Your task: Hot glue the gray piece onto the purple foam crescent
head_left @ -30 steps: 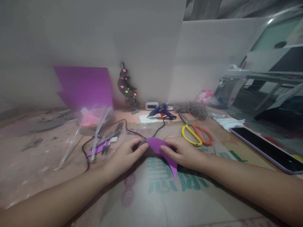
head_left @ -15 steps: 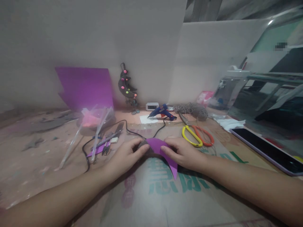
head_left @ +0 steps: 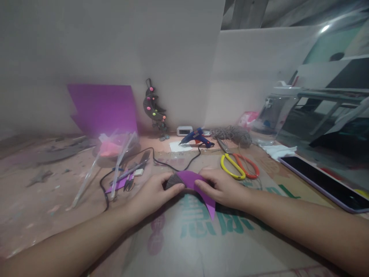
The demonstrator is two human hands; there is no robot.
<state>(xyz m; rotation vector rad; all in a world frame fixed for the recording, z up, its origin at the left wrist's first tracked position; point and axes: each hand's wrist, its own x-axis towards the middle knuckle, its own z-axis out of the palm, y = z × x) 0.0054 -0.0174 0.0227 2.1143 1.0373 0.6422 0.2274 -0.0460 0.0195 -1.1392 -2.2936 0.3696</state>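
Since the earlier frame, the left hand (head_left: pixel 154 189) has shifted slightly at its end of the purple crescent (head_left: pixel 188 179), baring more of the grey yarn wrap (head_left: pixel 172 181) there; the right hand has kept its grip. The left fingers pinch the wrapped end, thumb in front, and the right hand (head_left: pixel 223 187) grasps the purple part between thumb and fingers, its pointed tip hanging below. The crescent sits at the centre of the frame, above a printed cardboard sheet (head_left: pixel 173 250). Just above the hands runs a black cable (head_left: pixel 165 164), and beyond it a blue glue gun (head_left: pixel 197 135) rests with its nozzle over white paper (head_left: pixel 179 147). Right of centre lie scissors (head_left: pixel 239 177) with one yellow and one orange-red handle, grey yarn (head_left: pixel 242 137) behind them; a phone (head_left: pixel 321 181) is at the right edge. Left of centre, clear sticks (head_left: pixel 117 169) and a purple scrap (head_left: pixel 115 186) lie on the counter (head_left: pixel 43 219). In the upper left, a purple sheet (head_left: pixel 106 107) leans near a moon ornament (head_left: pixel 148 109) with coloured dots
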